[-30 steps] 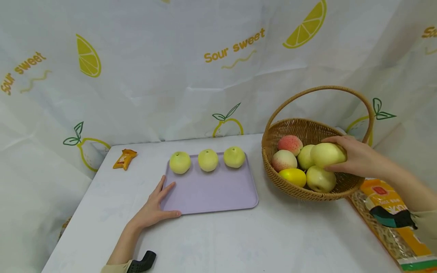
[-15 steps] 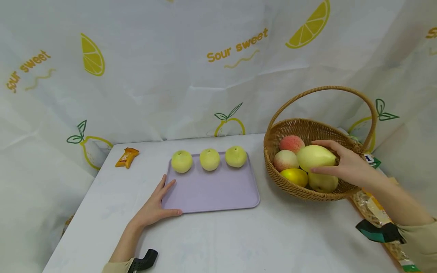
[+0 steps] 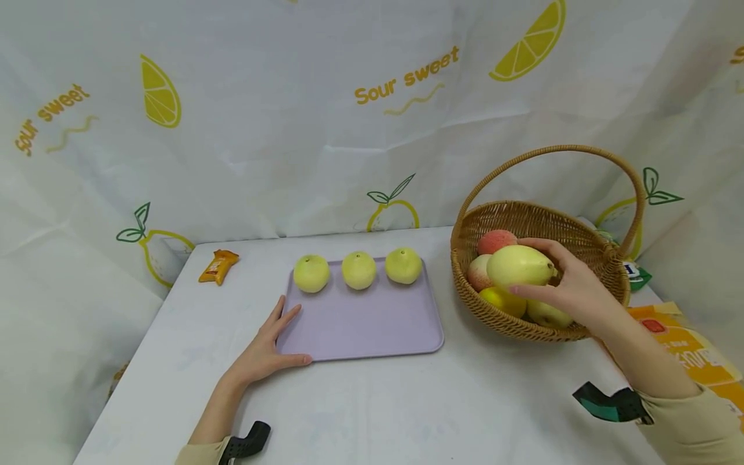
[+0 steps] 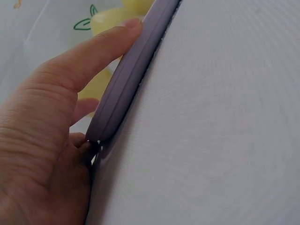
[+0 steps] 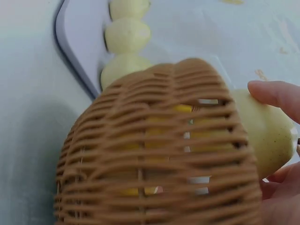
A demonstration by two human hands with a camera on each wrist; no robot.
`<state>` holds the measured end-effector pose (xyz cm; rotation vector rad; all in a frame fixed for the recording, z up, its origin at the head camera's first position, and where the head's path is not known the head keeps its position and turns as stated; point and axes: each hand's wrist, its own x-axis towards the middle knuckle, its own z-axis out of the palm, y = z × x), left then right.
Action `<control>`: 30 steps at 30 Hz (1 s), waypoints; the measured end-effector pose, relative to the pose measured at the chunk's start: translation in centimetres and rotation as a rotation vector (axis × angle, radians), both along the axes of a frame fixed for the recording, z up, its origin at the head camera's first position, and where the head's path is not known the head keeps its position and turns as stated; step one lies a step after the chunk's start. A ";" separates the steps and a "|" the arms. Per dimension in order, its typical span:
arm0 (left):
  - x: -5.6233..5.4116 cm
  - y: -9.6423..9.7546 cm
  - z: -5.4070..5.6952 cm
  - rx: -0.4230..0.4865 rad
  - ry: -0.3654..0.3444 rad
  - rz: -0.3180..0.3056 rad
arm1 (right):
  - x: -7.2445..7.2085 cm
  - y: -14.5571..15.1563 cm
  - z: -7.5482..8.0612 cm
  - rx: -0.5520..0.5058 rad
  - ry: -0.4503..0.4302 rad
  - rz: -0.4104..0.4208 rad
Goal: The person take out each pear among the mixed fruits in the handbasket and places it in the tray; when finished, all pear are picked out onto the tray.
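Note:
My right hand (image 3: 581, 290) holds a pale yellow-green pear (image 3: 519, 266) between thumb and fingers, over the left part of a wicker basket (image 3: 587, 236). Under and behind that pear are two peaches (image 3: 496, 241), a bright yellow lemon-like fruit (image 3: 501, 301) and another pale green fruit (image 3: 547, 314), partly hidden. In the right wrist view the basket wall (image 5: 159, 154) covers most of the fruit inside. My left hand (image 3: 261, 352) rests at the left front corner of a lilac tray (image 3: 360, 329), thumb on the front rim, straight fingers along the left side.
Three round yellow-green fruits (image 3: 358, 270) stand in a row along the tray's back edge. A small orange snack packet (image 3: 218, 267) lies at the back left. Beyond the basket on the right are an orange food bag (image 3: 692, 349) and a green packet (image 3: 637, 276).
My right hand has carried the pear leftward within the basket, from its right side to above the peaches and yellow fruit. The left hand stays on the tray.

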<state>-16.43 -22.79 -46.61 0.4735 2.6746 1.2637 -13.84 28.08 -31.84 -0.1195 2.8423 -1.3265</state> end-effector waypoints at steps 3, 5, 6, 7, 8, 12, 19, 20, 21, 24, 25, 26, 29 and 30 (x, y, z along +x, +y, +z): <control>0.0 -0.1 0.0 0.002 0.004 0.000 | 0.1 -1.0 -0.1 -0.021 0.033 -0.027; -0.1 -0.1 -0.1 0.003 0.006 -0.003 | 0.2 -1.7 -0.2 -0.039 0.059 -0.031; -0.1 -0.1 -0.1 0.005 0.006 -0.003 | 0.3 -2.0 -0.2 -0.044 0.074 -0.031; -0.1 -0.1 -0.1 0.006 0.007 -0.004 | 0.3 -2.4 -0.2 -0.050 0.088 -0.030; -0.1 -0.1 -0.1 0.006 0.008 -0.003 | 0.4 -2.7 -0.2 -0.054 0.103 -0.026; -0.1 -0.1 -0.1 0.001 0.012 -0.002 | 0.5 -4.0 -0.2 -0.084 0.154 -0.007; 0.0 0.0 -0.1 0.003 0.002 0.005 | 0.4 -6.2 -0.6 -0.140 0.302 0.090; 0.1 0.0 0.0 0.005 0.000 0.007 | 0.5 -6.5 -0.6 -0.132 0.314 0.096; 0.1 0.0 0.0 0.004 -0.001 0.009 | 0.5 -6.8 -0.6 -0.126 0.326 0.105; 0.1 -0.1 0.0 0.003 -0.003 0.011 | 0.7 -7.4 -0.7 -0.086 0.365 0.123; 0.1 -0.1 -0.1 0.001 -0.003 0.012 | 0.7 -7.6 -0.8 -0.073 0.378 0.129; 0.1 -0.1 -0.1 0.000 -0.003 0.014 | 0.7 -7.8 -0.8 -0.057 0.394 0.136; 0.0 0.0 -0.1 -0.007 0.000 0.014 | 0.8 -8.4 -1.0 0.001 0.435 0.146; 0.0 0.0 -0.1 -0.010 0.002 0.014 | 0.8 -8.6 -1.1 0.017 0.443 0.151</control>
